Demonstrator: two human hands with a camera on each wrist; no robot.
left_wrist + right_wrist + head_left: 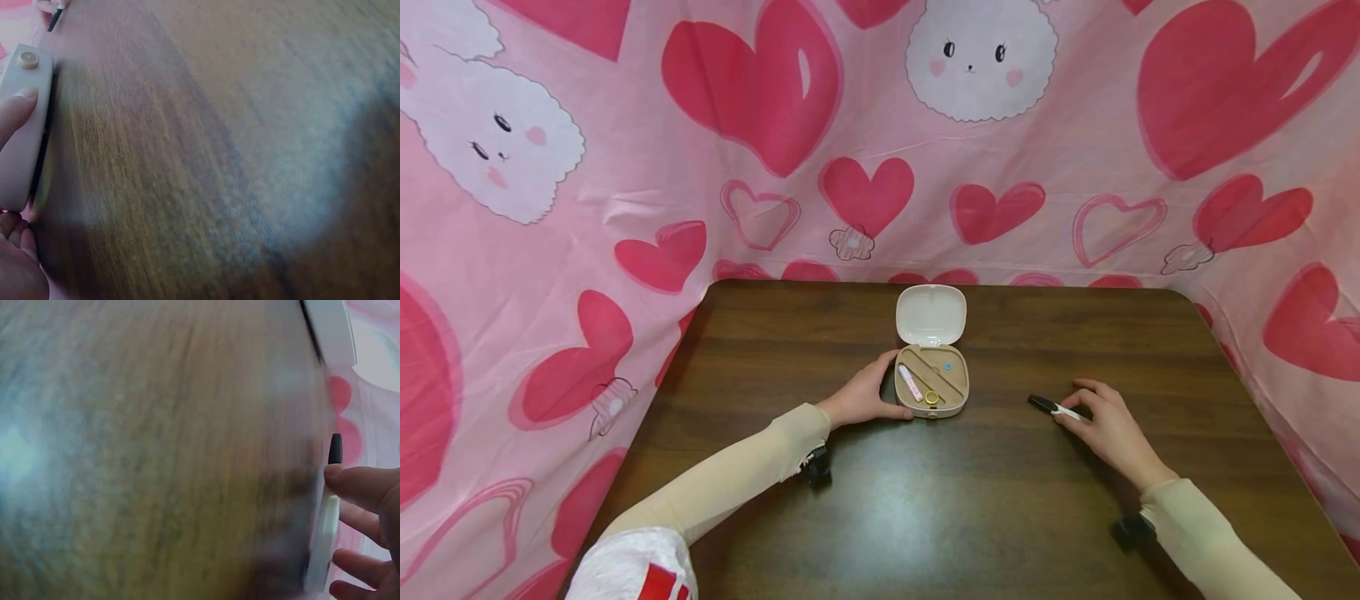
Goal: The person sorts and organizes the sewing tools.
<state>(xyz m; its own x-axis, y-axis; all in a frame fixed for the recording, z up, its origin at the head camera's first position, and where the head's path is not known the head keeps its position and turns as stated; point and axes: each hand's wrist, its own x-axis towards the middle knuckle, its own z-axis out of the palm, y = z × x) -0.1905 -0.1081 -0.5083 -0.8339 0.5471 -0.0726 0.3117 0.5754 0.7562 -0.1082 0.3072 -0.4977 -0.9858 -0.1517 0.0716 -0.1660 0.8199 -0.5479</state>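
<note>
A small beige case [956,405] stands on the table with its white lid [931,315] tipped back. My left hand [863,398] grips the case by its left side, the thumb at the front wall and the fingers farther back. Inside, a small white-and-pink stick [910,382] lies left of a slanted divider, a yellow ring [932,397] sits near the front, and a tiny blue piece [947,367] is at the right. To the right of the case, my right hand [1108,425] pinches a white marker [323,544] with a black end, which points toward the case.
The dark wooden table [1000,517] reaches back to a pink cloth [820,125] printed with hearts, which also hangs at both sides. A dark wrist camera [817,467] is strapped at the left cuff, and another dark device [1132,531] at the right.
</note>
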